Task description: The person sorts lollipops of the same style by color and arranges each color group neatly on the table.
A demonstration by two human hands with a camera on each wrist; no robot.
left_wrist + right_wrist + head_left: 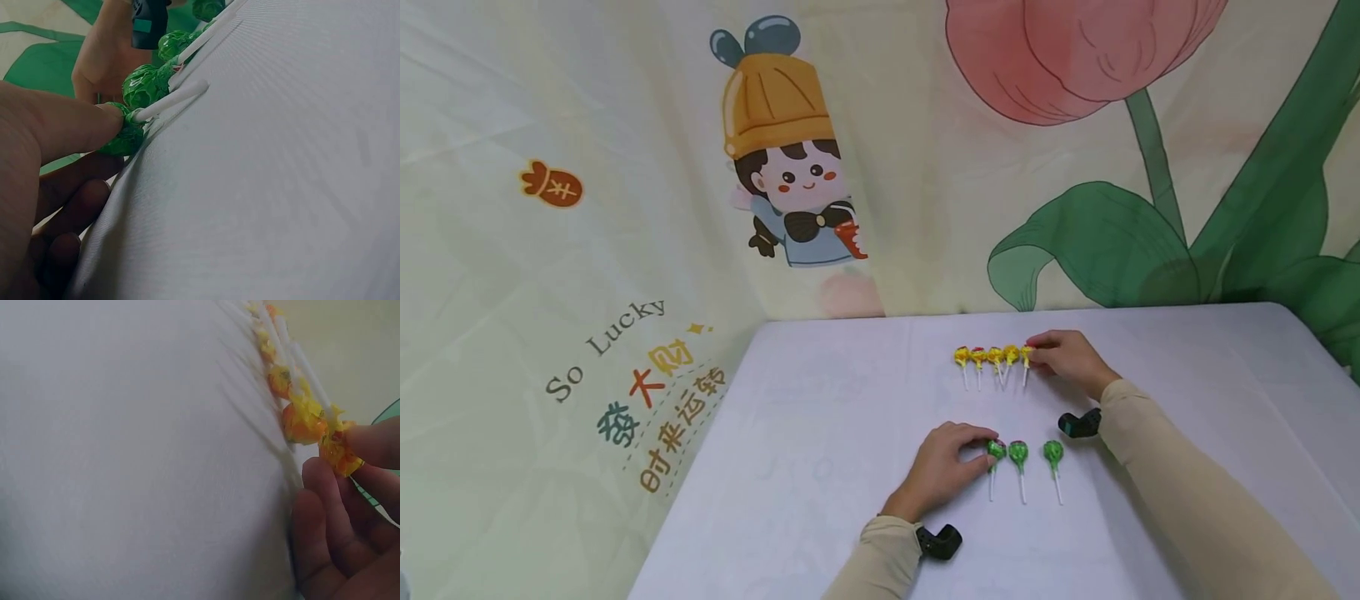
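My right hand (pixel 1070 360) pinches the head of a yellow lollipop (pixel 340 453) between thumb and fingers, at the right end of a row of several yellow lollipops (pixel 995 356). Their white sticks point toward me. Nearer to me, my left hand (pixel 943 467) pinches the wrapped head of a green lollipop (pixel 125 136), the leftmost of three. Close to its right lies a second green lollipop (pixel 1018 454). A third green lollipop (pixel 1053 454) sits farther right, across a wider gap.
All the lollipops are on a white-covered table (pixel 820 433). A printed cloth (pixel 910 167) with a cartoon figure and a large flower hangs behind its far edge. Black wrist cameras (pixel 942 542) are worn at both wrists.
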